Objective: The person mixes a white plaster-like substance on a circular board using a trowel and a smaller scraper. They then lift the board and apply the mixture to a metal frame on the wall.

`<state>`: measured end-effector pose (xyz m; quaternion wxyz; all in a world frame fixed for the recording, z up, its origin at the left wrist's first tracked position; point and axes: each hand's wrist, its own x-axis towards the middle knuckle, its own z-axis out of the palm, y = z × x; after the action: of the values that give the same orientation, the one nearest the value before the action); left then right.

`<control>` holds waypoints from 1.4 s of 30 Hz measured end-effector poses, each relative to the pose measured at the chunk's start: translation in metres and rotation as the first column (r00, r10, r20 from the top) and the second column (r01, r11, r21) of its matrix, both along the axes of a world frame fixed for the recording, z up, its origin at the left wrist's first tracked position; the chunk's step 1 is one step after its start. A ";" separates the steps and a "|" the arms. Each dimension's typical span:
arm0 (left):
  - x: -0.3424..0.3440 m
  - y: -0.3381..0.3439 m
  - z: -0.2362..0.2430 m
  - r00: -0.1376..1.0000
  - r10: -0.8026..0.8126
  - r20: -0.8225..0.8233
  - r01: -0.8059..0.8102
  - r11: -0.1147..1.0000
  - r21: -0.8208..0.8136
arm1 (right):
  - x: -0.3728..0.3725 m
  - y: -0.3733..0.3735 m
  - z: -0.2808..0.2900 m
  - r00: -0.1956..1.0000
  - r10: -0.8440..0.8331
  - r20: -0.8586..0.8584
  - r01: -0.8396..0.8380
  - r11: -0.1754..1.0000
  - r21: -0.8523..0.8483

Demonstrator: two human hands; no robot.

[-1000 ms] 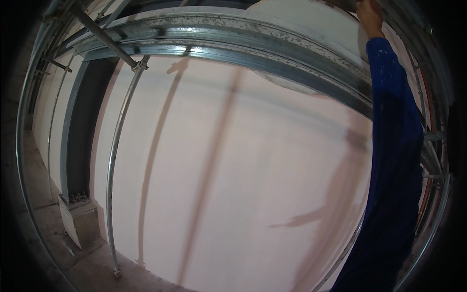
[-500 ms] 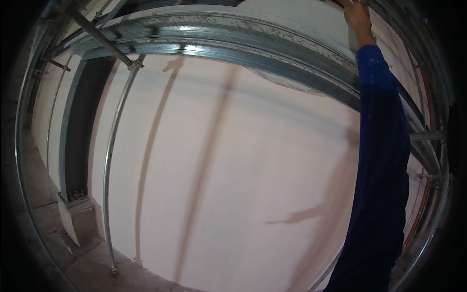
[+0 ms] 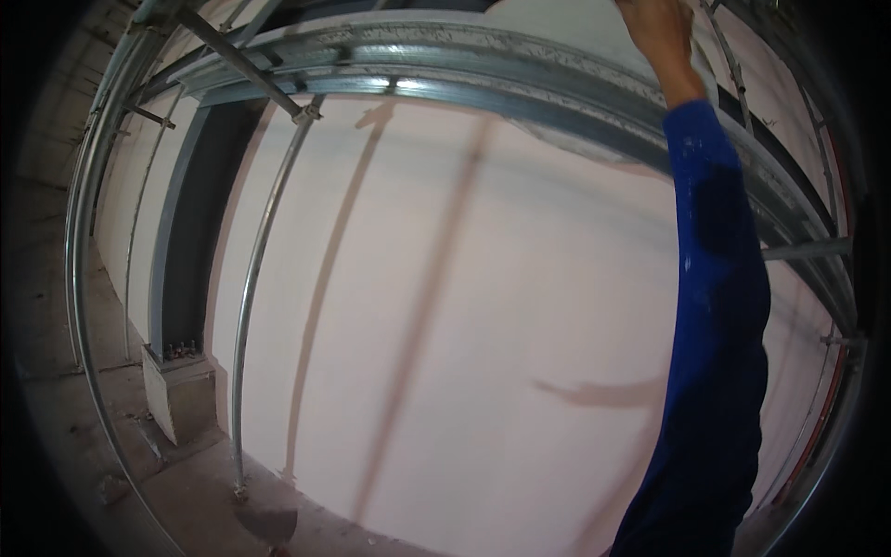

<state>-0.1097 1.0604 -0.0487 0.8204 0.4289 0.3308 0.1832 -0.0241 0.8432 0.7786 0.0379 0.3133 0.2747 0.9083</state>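
My right hand [image 3: 661, 42] is raised to the upper edge, its blue-sleeved arm stretched up along the right side. The fingers are cut off by the edge, so their grip and anything in it are hidden. Behind the hand, a pale grey patch with a rounded outline [image 3: 557, 23] shows on the pinkish-white wall [image 3: 520, 306]. Metal scaffold planks [image 3: 445, 46] cross in front of the patch just below the hand. A dark, flat blade-like piece [image 3: 267, 525] with a reddish end shows at the lower edge. My left hand is out of sight.
A slanting scaffold tube [image 3: 237, 60] is clamped to an upright pole [image 3: 264, 241] at left. Behind them a dark steel column [image 3: 195, 232] stands on a concrete block [image 3: 181, 399]. A curved-looking pole [image 3: 79, 278] lies farther left. Shadows fall on the wall.
My right hand and forearm have shifted slightly left in view, and the fingers have passed out of the upper edge. The scaffold appears farther right. The blade-like piece has come in at the bottom.
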 end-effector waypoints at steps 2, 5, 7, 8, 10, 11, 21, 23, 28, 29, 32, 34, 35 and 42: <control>-0.009 -0.017 -0.039 0.999 0.004 -0.036 -0.008 0.992 -0.123 | -0.002 -0.011 -0.012 0.992 0.048 0.114 -0.045 0.999 -0.028; -0.020 -0.043 -0.114 0.994 0.072 -0.084 -0.097 0.928 -0.360 | 0.001 -0.024 -0.012 0.993 0.088 0.082 -0.090 0.996 0.021; -0.025 -0.054 -0.117 0.993 0.038 -0.111 -0.078 0.922 -0.380 | -0.002 -0.039 -0.005 0.998 0.054 0.038 -0.056 0.997 0.053; -0.026 -0.059 -0.117 0.992 0.021 -0.125 -0.069 0.917 -0.393 | -0.002 -0.049 0.003 0.999 0.030 0.026 -0.031 0.998 0.051; -0.021 -0.057 -0.121 0.994 0.011 -0.104 -0.047 0.935 -0.351 | -0.006 -0.053 0.008 1.000 -0.004 0.007 0.004 1.000 0.010; -0.018 -0.055 -0.122 0.995 0.007 -0.096 -0.038 0.943 -0.330 | -0.008 -0.056 0.011 1.000 -0.019 -0.002 0.019 0.999 -0.027; 0.050 0.005 -0.115 0.992 -0.119 -0.033 0.104 0.951 -0.292 | -0.028 -0.038 0.019 0.970 -0.048 0.237 0.097 0.975 -0.200; 0.050 0.002 -0.099 0.989 -0.138 -0.049 0.117 0.946 -0.302 | -0.023 -0.021 0.022 0.996 0.081 -0.025 -0.084 0.986 -0.143; 0.102 -0.002 -0.114 0.974 -0.225 0.019 0.210 0.871 -0.443 | -0.004 -0.032 0.112 0.991 -0.010 0.136 0.026 0.993 -0.111; 0.110 0.000 -0.125 0.971 -0.236 0.028 0.221 0.853 -0.474 | 0.005 -0.038 0.127 0.981 -0.133 0.140 0.131 0.991 0.023; 0.134 -0.019 -0.143 0.975 -0.201 0.090 0.219 0.935 -0.278 | 0.021 -0.031 0.134 0.933 -0.321 -0.162 0.350 0.914 0.204; 0.147 -0.028 -0.152 0.973 -0.206 0.103 0.222 0.960 -0.173 | 0.033 -0.038 0.150 0.954 -0.263 -0.144 0.290 0.934 0.211; 0.151 -0.031 -0.154 0.972 -0.223 0.081 0.236 0.944 -0.230 | 0.042 -0.046 0.158 0.961 -0.235 -0.147 0.263 0.940 0.218; 0.140 -0.027 -0.134 0.975 -0.219 -0.029 0.190 0.898 -0.397 | 0.050 -0.033 0.153 0.928 -0.294 -0.229 0.327 0.937 0.122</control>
<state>0.0304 1.0332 -0.1830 0.8915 0.2949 0.3437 0.0103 0.0258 0.8097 0.9316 0.1275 0.4479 0.1512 0.8719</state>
